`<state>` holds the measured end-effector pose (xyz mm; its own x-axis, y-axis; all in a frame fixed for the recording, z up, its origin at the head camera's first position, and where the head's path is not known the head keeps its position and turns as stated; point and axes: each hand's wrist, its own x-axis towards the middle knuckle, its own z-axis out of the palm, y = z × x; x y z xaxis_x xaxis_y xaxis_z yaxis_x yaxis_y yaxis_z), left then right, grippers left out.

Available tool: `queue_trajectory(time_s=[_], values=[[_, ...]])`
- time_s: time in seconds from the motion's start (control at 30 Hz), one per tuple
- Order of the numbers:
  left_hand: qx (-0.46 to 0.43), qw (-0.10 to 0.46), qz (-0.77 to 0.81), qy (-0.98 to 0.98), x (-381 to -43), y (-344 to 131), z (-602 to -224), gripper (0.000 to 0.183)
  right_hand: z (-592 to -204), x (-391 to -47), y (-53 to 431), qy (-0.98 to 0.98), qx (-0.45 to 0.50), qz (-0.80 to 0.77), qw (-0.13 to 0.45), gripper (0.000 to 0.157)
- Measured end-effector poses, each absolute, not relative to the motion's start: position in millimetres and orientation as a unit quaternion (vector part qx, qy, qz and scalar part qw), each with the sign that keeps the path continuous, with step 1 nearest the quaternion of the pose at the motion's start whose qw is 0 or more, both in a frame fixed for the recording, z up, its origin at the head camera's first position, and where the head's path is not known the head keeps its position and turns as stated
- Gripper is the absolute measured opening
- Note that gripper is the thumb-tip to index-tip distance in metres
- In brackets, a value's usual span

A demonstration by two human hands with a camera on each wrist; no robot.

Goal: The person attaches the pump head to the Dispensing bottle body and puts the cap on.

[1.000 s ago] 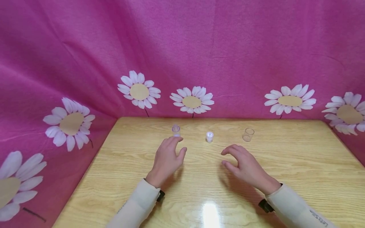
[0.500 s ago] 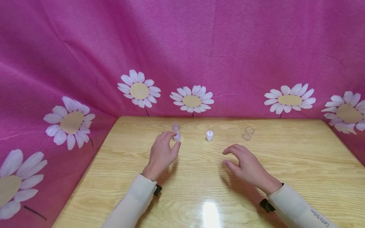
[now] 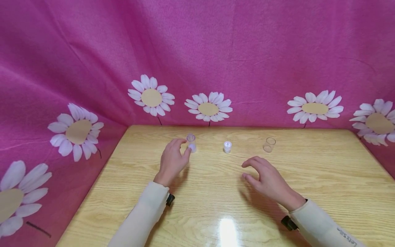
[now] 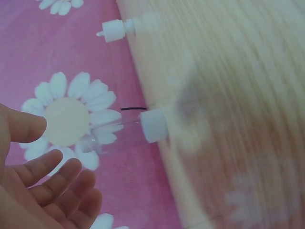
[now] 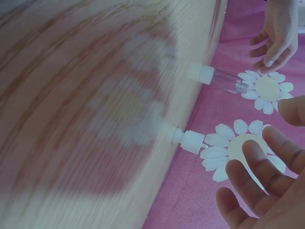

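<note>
Left hand point(image 3: 172, 159), wide beside the bottle point(image 3: 192, 142), could topple it by an off-centre knock; right hand point(image 3: 269, 178), wide, holds nothing.

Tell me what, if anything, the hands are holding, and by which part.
Nothing is held. The left hand is near the bottle; the right hand is empty.

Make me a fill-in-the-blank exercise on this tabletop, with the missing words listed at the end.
1. The white nozzle piece stands ____ the clear bottle and the clear cup.
2. The bottle is nearer the person's left hand than the person's ____ hand.
3. The daisies printed on the pink cloth have petals coloured ____.

Missing words: between; right; white.
</note>
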<state>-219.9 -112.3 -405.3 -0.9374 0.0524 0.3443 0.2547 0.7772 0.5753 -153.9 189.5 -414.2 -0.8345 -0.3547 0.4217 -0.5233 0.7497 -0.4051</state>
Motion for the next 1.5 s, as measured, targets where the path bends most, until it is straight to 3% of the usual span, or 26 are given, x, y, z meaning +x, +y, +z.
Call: queue_trajectory(time_s=[0.8, 1.5], values=[[-0.037, 0.042, -0.379, -0.924, -265.9, -132.0, -427.0, 0.052, -411.8, -155.9, 187.5, -0.923, 0.237, 0.265, 0.149, 0.021], [-0.035, 0.043, -0.405, -0.913, -279.9, -111.2, -434.5, 0.062, -414.6, -152.9, 187.5, -0.927, 0.234, 0.260, 0.137, 0.020]])
